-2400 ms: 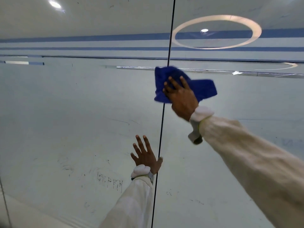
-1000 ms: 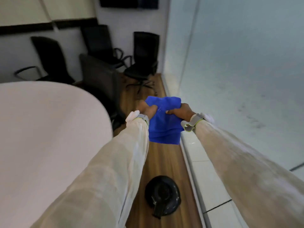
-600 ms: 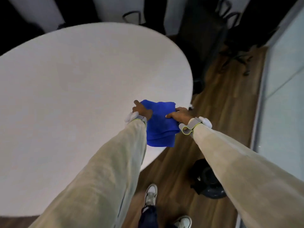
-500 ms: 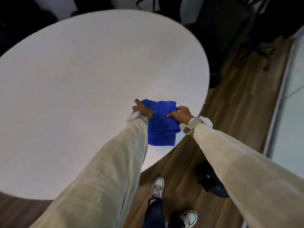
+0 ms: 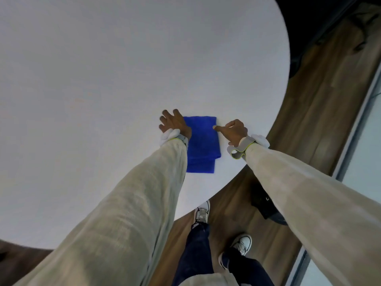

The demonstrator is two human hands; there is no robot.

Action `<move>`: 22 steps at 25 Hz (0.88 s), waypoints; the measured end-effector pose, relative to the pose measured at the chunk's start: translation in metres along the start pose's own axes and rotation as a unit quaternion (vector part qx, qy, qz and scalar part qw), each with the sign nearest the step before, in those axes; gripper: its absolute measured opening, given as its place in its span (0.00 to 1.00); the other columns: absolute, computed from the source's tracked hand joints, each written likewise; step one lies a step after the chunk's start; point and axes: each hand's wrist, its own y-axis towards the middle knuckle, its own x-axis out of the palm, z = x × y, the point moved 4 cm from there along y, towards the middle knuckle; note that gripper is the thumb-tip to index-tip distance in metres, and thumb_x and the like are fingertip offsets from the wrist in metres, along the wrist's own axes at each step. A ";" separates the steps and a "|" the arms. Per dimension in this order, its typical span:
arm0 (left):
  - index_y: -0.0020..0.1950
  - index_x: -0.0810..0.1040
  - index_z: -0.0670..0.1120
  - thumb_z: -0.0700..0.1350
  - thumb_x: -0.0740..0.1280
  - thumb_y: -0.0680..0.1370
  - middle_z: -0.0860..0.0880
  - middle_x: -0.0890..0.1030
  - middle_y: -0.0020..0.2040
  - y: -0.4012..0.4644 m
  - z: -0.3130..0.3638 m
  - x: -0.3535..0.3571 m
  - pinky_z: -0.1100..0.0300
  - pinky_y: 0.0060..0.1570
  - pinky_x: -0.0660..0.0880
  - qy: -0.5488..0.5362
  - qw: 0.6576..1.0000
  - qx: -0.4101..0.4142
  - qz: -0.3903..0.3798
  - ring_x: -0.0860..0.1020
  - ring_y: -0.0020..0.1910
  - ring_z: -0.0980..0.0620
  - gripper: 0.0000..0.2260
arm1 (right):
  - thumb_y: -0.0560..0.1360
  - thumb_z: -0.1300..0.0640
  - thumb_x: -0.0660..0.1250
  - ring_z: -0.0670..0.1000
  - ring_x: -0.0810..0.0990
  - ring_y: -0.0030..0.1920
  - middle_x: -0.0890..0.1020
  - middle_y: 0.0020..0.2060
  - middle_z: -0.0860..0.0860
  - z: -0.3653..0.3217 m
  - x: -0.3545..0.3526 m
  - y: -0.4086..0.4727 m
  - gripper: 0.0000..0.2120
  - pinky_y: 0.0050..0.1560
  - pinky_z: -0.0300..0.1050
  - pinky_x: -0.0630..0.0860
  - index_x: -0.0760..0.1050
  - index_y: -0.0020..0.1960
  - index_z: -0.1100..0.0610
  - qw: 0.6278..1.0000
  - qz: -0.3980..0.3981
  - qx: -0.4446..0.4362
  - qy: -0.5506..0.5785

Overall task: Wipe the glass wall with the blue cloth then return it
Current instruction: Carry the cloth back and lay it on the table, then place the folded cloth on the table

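Note:
The blue cloth (image 5: 203,141) lies folded flat on the white round table (image 5: 103,79), near its right front edge. My left hand (image 5: 174,123) rests at the cloth's upper left corner, fingers spread on the tabletop, palm partly over the cloth's edge. My right hand (image 5: 233,130) hovers at the cloth's upper right corner with a finger pointing at or touching its edge; it grips nothing. The glass wall (image 5: 367,141) shows only as a strip at the far right.
Wooden floor (image 5: 309,100) runs between the table and the glass wall. A black object (image 5: 266,205) sits on the floor under my right arm. My shoes (image 5: 202,213) stand just in front of the table's edge. Dark chairs (image 5: 309,27) are at the upper right.
I turned from the glass wall to the table. Both hands carried the hanging cloth over and laid it flat on the table, and they have let go of it.

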 end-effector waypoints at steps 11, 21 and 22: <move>0.53 0.86 0.40 0.40 0.66 0.80 0.42 0.87 0.55 -0.166 0.246 0.114 0.59 0.51 0.74 -0.175 0.930 0.267 -0.180 0.83 0.57 0.42 0.09 | 0.66 0.36 0.75 0.48 0.74 0.24 0.76 0.31 0.51 0.178 -0.196 0.020 0.21 0.25 0.37 0.70 0.80 0.39 0.55 0.936 0.073 0.139 0.315; 0.72 0.73 0.40 0.47 0.72 0.81 0.41 0.75 0.70 -0.210 0.243 0.445 0.51 0.71 0.69 -0.137 0.913 0.094 -0.372 0.73 0.73 0.41 0.22 | 0.74 0.41 0.72 0.57 0.82 0.47 0.82 0.47 0.55 0.524 -0.213 0.027 0.30 0.33 0.42 0.72 0.77 0.63 0.65 0.897 0.170 0.295 0.284; 0.79 0.66 0.41 0.49 0.73 0.80 0.42 0.69 0.77 -0.196 0.238 0.484 0.50 0.75 0.66 -0.139 0.912 0.070 -0.380 0.69 0.76 0.42 0.31 | 0.75 0.43 0.72 0.56 0.81 0.54 0.81 0.52 0.55 0.543 -0.203 0.036 0.31 0.35 0.43 0.72 0.74 0.66 0.65 0.885 0.176 0.308 0.302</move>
